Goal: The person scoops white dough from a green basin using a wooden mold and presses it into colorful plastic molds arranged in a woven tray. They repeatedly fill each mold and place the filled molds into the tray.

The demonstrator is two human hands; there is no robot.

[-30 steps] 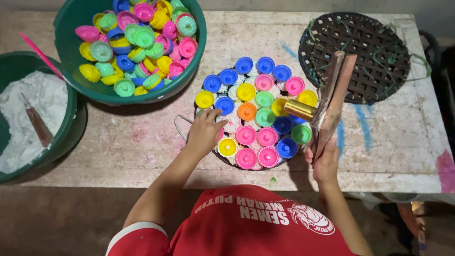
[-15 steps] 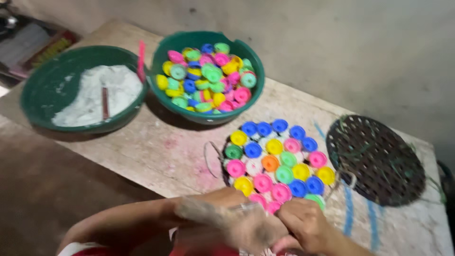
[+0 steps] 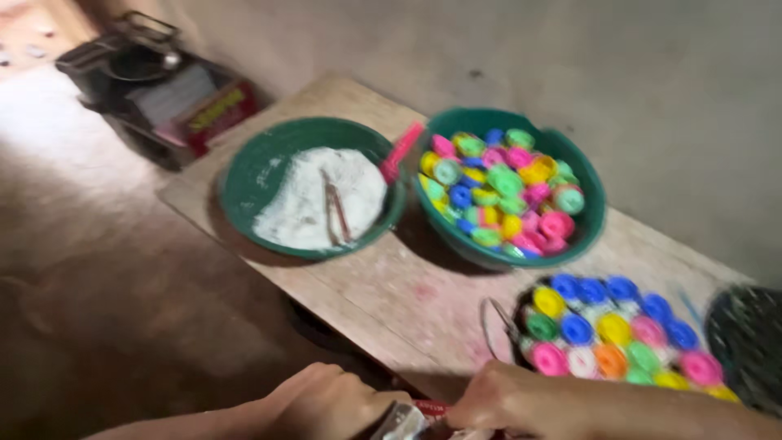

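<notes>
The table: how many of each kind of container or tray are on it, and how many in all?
Green bowl with white powder: 1
Green bowl with coloured caps: 1
Round tray of coloured caps: 1
Dark round rack at the right edge: 1
Total: 4

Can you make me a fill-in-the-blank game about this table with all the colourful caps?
1. The white powder lies in a bowl coloured ____.
2. The bowl of mixed caps stands to the ____ of the powder bowl.
3. The pink stick leans between the two ____.
4. Both hands, left and right, are at the ____ edge of the picture.

Missing words: green; right; bowls; bottom
</notes>
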